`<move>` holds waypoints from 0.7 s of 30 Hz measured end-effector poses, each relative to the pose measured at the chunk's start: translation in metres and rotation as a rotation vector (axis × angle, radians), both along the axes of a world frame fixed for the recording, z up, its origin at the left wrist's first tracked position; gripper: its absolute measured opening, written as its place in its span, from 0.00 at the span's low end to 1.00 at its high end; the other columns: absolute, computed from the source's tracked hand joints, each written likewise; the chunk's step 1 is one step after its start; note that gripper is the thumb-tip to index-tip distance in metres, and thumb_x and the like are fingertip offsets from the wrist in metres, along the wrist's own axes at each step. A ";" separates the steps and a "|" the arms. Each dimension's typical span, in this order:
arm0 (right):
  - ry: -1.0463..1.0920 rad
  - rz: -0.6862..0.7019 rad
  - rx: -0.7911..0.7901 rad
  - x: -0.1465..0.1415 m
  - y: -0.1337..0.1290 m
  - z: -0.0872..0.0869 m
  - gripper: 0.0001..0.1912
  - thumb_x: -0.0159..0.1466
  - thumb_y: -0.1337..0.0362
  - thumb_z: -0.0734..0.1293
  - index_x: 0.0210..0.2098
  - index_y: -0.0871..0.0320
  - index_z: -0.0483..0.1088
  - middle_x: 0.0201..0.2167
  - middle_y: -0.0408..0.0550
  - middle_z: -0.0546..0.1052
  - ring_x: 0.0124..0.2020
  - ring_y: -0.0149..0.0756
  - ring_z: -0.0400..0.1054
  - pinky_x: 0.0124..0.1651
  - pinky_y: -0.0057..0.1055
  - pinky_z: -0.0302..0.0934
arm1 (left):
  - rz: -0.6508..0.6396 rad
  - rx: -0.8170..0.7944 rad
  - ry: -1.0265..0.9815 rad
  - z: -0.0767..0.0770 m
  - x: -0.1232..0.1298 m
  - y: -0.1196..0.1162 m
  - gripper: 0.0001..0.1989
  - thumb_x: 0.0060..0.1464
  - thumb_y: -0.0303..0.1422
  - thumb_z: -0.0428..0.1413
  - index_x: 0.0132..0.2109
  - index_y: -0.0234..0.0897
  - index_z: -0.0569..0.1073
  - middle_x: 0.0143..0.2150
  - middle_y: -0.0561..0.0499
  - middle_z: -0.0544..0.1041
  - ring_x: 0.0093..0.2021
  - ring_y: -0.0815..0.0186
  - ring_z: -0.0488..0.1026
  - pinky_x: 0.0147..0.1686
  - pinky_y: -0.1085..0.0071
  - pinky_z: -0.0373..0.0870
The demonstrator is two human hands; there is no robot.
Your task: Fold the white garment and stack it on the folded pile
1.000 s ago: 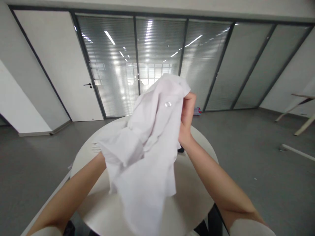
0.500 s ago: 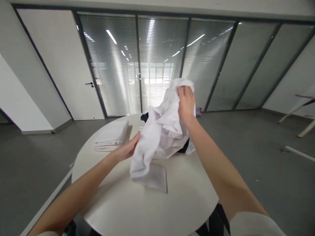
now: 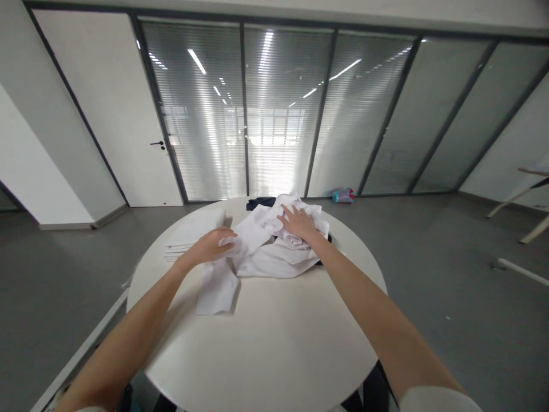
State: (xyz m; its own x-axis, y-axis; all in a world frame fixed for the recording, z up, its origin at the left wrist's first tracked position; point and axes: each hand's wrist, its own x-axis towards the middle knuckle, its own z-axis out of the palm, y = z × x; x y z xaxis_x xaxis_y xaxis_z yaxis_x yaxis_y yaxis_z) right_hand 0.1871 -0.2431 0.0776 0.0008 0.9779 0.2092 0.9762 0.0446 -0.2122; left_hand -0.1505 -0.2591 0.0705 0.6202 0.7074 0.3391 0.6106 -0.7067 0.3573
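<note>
A crumpled white garment (image 3: 253, 229) lies spread across a heap of white cloth (image 3: 274, 260) on the round white table (image 3: 274, 343). My left hand (image 3: 212, 245) is closed on the garment's left end, with the thumb and fingers around the fabric. Below that hand, a flat white piece of cloth (image 3: 218, 289) extends toward me; whether it belongs to the same garment I cannot tell. My right hand (image 3: 300, 223) rests on top of the heap, fingers spread and holding nothing. Beside my left hand sits a neatly folded white stack (image 3: 195, 226), partly covered by it.
Dark navy cloth (image 3: 260, 203) shows at the heap's back edge, and more dark fabric peeks out on its right. A blue and red object (image 3: 343, 195) lies on the floor by the glass wall. At far right stand pale furniture legs (image 3: 534, 229).
The white garment, held up in the air before, now lies down on the heap. My right hand has lowered and its fingers have spread. My left hand has moved slightly up and closed on cloth.
</note>
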 end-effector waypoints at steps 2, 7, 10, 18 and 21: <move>0.042 -0.018 0.000 -0.002 -0.007 0.006 0.35 0.69 0.41 0.54 0.71 0.48 0.52 0.72 0.57 0.52 0.70 0.63 0.45 0.65 0.67 0.42 | 0.171 0.074 -0.019 0.006 -0.013 0.005 0.19 0.58 0.42 0.54 0.53 0.40 0.77 0.55 0.43 0.77 0.55 0.51 0.74 0.59 0.58 0.66; 0.135 0.007 0.364 -0.016 -0.030 0.019 0.28 0.71 0.50 0.56 0.64 0.57 0.64 0.68 0.58 0.61 0.70 0.54 0.47 0.68 0.56 0.45 | 0.410 -0.009 0.112 0.011 -0.055 0.018 0.38 0.43 0.50 0.63 0.59 0.36 0.72 0.62 0.38 0.72 0.60 0.45 0.69 0.61 0.56 0.63; 0.173 0.147 0.503 -0.027 -0.045 0.018 0.24 0.71 0.54 0.57 0.60 0.58 0.68 0.65 0.57 0.65 0.69 0.49 0.51 0.69 0.49 0.48 | 0.265 -0.169 0.138 0.004 -0.075 0.023 0.43 0.33 0.48 0.67 0.59 0.36 0.73 0.62 0.38 0.71 0.62 0.46 0.67 0.61 0.58 0.63; 0.147 0.369 0.561 -0.039 -0.060 0.000 0.18 0.70 0.58 0.58 0.52 0.57 0.74 0.61 0.57 0.68 0.68 0.48 0.54 0.68 0.50 0.53 | 0.314 -0.127 0.214 -0.007 -0.089 0.035 0.29 0.47 0.37 0.57 0.58 0.40 0.74 0.59 0.43 0.75 0.58 0.51 0.72 0.57 0.63 0.66; 0.152 0.380 0.559 -0.039 -0.061 -0.001 0.17 0.70 0.59 0.58 0.52 0.56 0.74 0.60 0.56 0.68 0.68 0.48 0.54 0.68 0.51 0.53 | 0.487 -0.034 0.197 -0.002 -0.084 0.032 0.21 0.55 0.32 0.51 0.54 0.41 0.76 0.52 0.43 0.80 0.53 0.51 0.76 0.52 0.62 0.68</move>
